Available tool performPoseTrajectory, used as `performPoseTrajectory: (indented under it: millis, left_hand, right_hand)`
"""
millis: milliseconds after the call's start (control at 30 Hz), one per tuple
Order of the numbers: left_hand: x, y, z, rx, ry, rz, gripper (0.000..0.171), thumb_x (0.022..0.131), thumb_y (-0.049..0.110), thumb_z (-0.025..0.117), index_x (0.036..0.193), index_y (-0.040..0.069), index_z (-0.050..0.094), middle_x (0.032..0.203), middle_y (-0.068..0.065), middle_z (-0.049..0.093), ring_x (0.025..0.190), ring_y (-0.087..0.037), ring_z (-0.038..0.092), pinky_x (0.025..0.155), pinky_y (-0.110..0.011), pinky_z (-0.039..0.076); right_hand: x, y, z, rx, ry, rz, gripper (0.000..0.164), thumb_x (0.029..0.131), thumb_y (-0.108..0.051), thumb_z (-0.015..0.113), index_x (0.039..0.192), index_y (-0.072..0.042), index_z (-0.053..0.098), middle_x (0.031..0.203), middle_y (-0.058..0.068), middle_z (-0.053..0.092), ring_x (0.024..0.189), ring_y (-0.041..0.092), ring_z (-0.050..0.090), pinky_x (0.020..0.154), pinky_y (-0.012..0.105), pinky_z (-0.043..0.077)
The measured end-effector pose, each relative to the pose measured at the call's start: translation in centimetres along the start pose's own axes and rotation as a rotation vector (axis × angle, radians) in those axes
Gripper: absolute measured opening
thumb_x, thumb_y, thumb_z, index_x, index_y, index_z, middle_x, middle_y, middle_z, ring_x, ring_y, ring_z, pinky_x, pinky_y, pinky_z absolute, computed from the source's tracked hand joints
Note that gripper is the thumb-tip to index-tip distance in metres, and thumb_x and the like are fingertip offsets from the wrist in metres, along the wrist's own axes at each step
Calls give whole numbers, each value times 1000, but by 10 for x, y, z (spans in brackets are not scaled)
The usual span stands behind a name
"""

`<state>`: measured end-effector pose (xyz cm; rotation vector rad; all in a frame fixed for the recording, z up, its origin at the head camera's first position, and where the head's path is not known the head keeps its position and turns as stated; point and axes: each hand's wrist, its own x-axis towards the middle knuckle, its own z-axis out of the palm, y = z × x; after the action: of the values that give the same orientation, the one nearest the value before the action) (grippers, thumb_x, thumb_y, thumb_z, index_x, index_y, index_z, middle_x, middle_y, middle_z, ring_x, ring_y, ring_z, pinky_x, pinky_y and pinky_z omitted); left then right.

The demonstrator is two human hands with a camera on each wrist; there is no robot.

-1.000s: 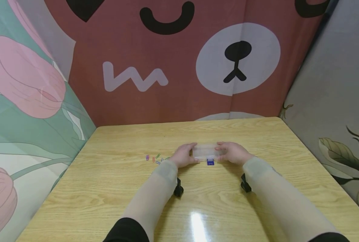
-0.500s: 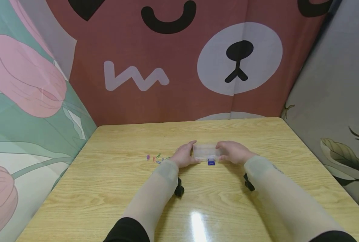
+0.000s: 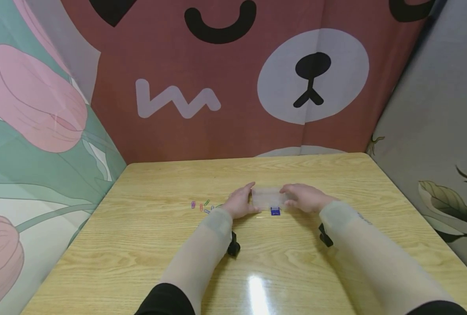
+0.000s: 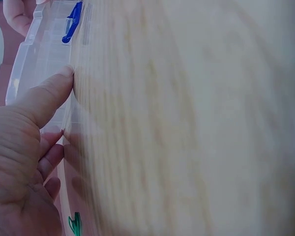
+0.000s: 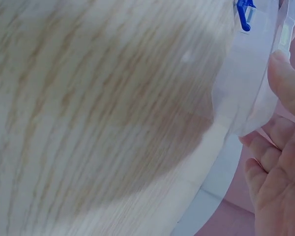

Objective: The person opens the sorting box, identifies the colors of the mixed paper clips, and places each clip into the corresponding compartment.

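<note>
A clear plastic box (image 3: 265, 199) with a blue latch (image 3: 275, 211) at its front sits on the table between my hands. My left hand (image 3: 239, 202) holds its left end; in the left wrist view the thumb (image 4: 46, 98) presses the front side and the other fingers curl behind. My right hand (image 3: 304, 198) grips the right end, its thumb (image 5: 287, 81) on the lid's rim (image 5: 286, 32) in the right wrist view. That lid stands apart from the box's lower part along the front. The latch hangs from the lower part.
Several small coloured paper clips lie left of my left hand, among them a purple one (image 3: 193, 204), a red one (image 3: 201, 207) and a green one (image 3: 207, 202). The wooden table (image 3: 158, 253) meets printed cloth walls (image 3: 233, 135) behind and at both sides.
Both hands stay at the box's ends with hardly any shift. The bright line along the box's front has faded from the head view, while the latch stays in front.
</note>
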<state>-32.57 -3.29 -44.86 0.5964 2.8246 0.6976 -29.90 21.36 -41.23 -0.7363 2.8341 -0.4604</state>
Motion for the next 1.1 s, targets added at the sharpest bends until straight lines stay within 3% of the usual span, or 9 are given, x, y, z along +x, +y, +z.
performPoseTrajectory:
  millis: [200,333,867,1100]
  left_hand:
    - [0,0,1,-5,3,-8,98,79,43,79,154,18,21,144,-7,48,134,-25,39,112,-43,23]
    - [-1,1,0,-8,-4,-22,97,79,43,78,154,19,20,145,-6,47,136,-24,37,112,-44,23]
    - [-3,0,-1,-26,3,-15,99,78,43,79,154,18,21,143,-6,48,135,-24,38,111,-45,23]
    - [-2,-1,0,-50,4,-20,100,77,43,80,154,18,20,141,-7,50,134,-25,39,110,-47,24]
  right_hand:
    - [-3,-2,-5,105,-55,77,45,101,-27,51,142,-10,45,147,19,39,135,47,30,107,60,22]
    - [-5,-2,-7,154,-27,121,45,103,-31,47,142,-11,45,146,18,42,132,43,38,104,60,29]
    - [3,-8,-8,114,253,89,29,100,-20,54,123,-4,61,121,14,62,109,31,59,90,49,46]
    - [5,-9,-3,-50,483,-8,17,95,-16,63,105,-4,70,99,8,64,93,27,58,81,45,47]
